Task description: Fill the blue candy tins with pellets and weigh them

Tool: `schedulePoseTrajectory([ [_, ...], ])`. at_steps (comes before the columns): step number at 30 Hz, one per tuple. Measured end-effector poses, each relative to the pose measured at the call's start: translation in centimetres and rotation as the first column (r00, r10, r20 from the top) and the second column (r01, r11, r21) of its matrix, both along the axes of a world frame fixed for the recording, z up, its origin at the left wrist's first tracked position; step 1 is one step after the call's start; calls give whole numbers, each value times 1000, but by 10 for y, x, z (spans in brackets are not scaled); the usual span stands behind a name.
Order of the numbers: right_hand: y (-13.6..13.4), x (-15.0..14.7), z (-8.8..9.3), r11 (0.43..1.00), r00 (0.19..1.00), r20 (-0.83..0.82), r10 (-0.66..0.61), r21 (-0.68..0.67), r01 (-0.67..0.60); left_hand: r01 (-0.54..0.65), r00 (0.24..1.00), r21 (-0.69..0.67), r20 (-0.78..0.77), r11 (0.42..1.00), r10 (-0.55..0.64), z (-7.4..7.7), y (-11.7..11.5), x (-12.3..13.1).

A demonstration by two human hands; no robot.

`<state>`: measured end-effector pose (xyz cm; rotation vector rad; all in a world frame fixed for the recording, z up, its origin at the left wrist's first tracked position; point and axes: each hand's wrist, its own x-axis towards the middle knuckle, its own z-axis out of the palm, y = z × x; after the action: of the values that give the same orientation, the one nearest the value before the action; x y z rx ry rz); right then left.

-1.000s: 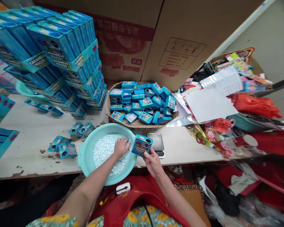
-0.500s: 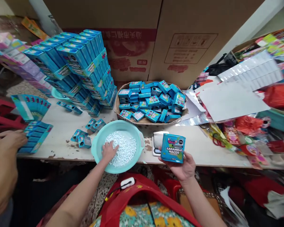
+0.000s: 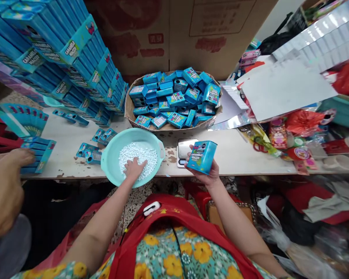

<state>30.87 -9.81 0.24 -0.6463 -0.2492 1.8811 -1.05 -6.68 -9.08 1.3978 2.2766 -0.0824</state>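
Note:
My left hand point(image 3: 134, 169) rests with its fingers spread on small white candies point(image 3: 147, 155) in a turquoise basin point(image 3: 107, 164). It grips nothing that I can see. In my right hand point(image 3: 211, 176) is a blue candy box point(image 3: 202, 157) printed "Caramelo Macizo", tilted a little above the table's front edge. Its inside is hidden from me. Just behind that box lies a small digital scale point(image 3: 184, 149). A few small blue boxes point(image 3: 88, 153) lie to the left of the basin.
An open carton point(image 3: 130, 116) of many small blue boxes stands behind the basin. Tall stacks of blue boxes point(image 3: 84, 58) rise at the left. A co-worker's hand point(image 3: 13, 162) is at a blue pack point(image 3: 42, 153). Paper point(image 3: 285, 91) and wrapped goods crowd the right.
The view has dropped lower. The blue box in my right hand has turned, so its side now shows. My left hand stays in the candies, its fingers spread wider.

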Motion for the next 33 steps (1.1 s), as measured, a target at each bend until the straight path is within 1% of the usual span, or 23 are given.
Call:
schedulePoseTrajectory([
  [2,2,-10,-12,999,999,32,23,-35,-22,1,999,10,54,1000,-2,-1,3,14],
  [4,3,-27,-26,994,996,82,36,-107,-27,33,988,15,148,999,-34,-1,4,26],
  [6,0,-47,-38,987,991,121,55,-160,-35,69,967,28,244,997,-74,-1,4,32],
  [8,-4,-67,-46,983,988,133,75,-175,-51,89,940,43,326,995,-98,-2,3,32],
  [11,-8,-89,-51,983,987,138,81,-177,-55,74,886,45,455,996,-86,-7,4,24],
  [14,-7,-97,-45,984,987,154,47,-177,-20,11,792,20,610,1000,-21,-9,6,11],
  [16,-6,-99,-37,986,980,197,15,-163,18,-50,697,-17,715,999,47,-7,6,1],
  [18,-6,-101,-27,989,968,251,-24,-133,59,-110,576,-68,808,992,119,-1,7,-10],
  [20,-7,-103,-19,992,952,301,-58,-93,90,-145,459,-111,873,983,166,5,7,-19],
  [21,-7,-105,-16,993,942,328,-68,-73,97,-176,381,-148,901,973,206,7,8,-22],
  [22,-7,-107,-14,994,930,360,-71,-55,97,-221,281,-207,922,953,265,9,9,-24],
  [23,-6,-110,-13,995,916,396,-68,-38,90,-271,169,-279,928,921,331,9,10,-25],
  [25,-3,-115,-14,998,873,484,-56,2,63,-354,-47,-426,897,833,439,9,14,-22],
  [26,0,-117,-15,999,842,537,-54,30,44,-384,-127,-474,877,792,463,9,16,-21],
  [27,3,-119,-15,998,803,594,-51,66,15,-406,-174,-495,867,768,466,10,18,-19],
  [29,11,-122,-15,984,692,719,-61,161,-80,-442,-212,-483,875,756,435,19,22,-17],
  [31,20,-126,-14,944,532,840,-108,254,-210,-475,-253,-468,884,745,394,37,25,-18],
  [33,28,-133,-13,885,358,912,-202,326,-333,-501,-312,-439,896,746,317,61,28,-17],
])
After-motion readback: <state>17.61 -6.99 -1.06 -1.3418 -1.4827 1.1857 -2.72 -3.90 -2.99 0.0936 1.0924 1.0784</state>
